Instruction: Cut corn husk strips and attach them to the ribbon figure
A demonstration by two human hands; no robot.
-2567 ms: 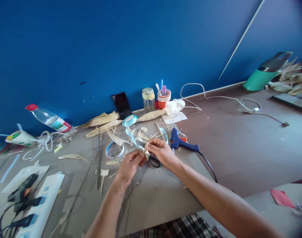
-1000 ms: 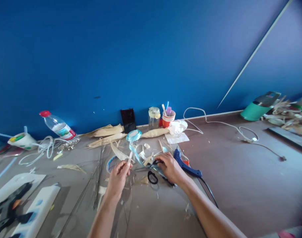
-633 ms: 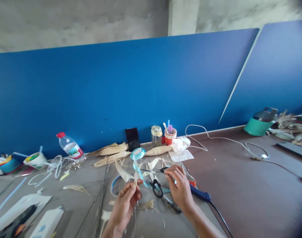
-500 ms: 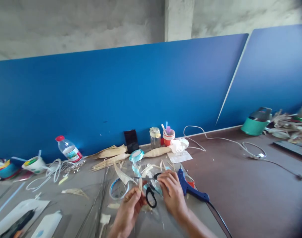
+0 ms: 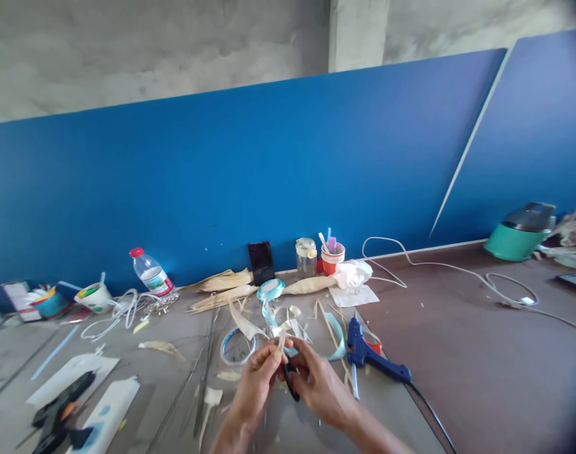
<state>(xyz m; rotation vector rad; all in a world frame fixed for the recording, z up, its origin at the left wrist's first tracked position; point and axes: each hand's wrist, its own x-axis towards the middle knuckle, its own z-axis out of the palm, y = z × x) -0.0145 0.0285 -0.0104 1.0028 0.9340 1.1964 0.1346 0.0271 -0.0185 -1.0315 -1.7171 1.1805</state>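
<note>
My left hand is closed, pinching a small pale strip of dried husk that stands up between thumb and fingers. Close against it, my right hand grips black-handled scissors; their blades are mostly hidden behind the fingers. Beyond the hands lie husk scraps, a light blue ribbon roll with its tail hanging loose, and a clear ring with a blue inner edge. A blue glue gun rests right of my right hand.
Along the blue partition stand a tilted water bottle, a black phone, a glass jar and red-and-white paper cups. A black glue gun lies at the left. Thin wires and a white cable cross the table.
My hands have come together. My right-hand fingers have moved into the scissors' handles, which stood spread apart before. The view has turned slightly left.
</note>
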